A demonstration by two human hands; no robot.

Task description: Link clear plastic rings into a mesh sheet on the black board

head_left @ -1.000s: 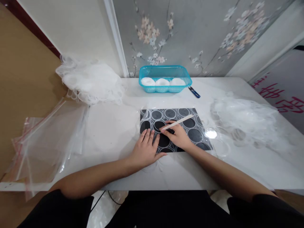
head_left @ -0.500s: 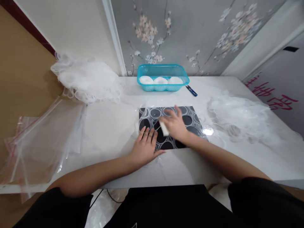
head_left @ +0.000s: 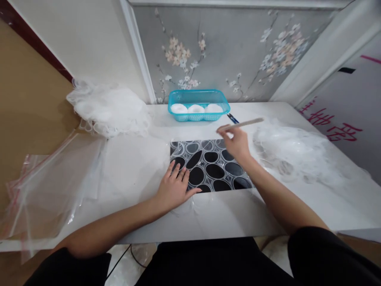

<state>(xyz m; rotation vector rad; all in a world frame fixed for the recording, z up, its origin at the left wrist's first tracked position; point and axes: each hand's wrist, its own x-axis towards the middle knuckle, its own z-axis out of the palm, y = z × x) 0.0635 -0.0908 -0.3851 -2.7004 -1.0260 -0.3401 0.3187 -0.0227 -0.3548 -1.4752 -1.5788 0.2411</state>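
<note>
My left hand [head_left: 172, 187] lies flat with spread fingers on the left front part of a black sheet [head_left: 214, 171]. Clear film with white-edged round and oval outlines covers this sheet; one oval near my left fingers is slanted and narrow. Above the sheet's back right edge, my right hand [head_left: 237, 143] is raised, pinching a thin, pale, flat strip [head_left: 251, 122] that points to the right. What the strip is made of I cannot tell.
Behind the sheet stands a turquoise basket [head_left: 199, 116] with three white rolls, beside blue thread snips [head_left: 232, 118]. A heap of white translucent rings [head_left: 110, 109] lies left, another translucent pile [head_left: 294, 149] right. Clear zip bags [head_left: 59, 178] hang over the left table edge.
My right hand has lifted off the sheet and moved right and back, with the pale strip now seen edge-on. My left hand keeps its place on the sheet. The view has tilted slightly.
</note>
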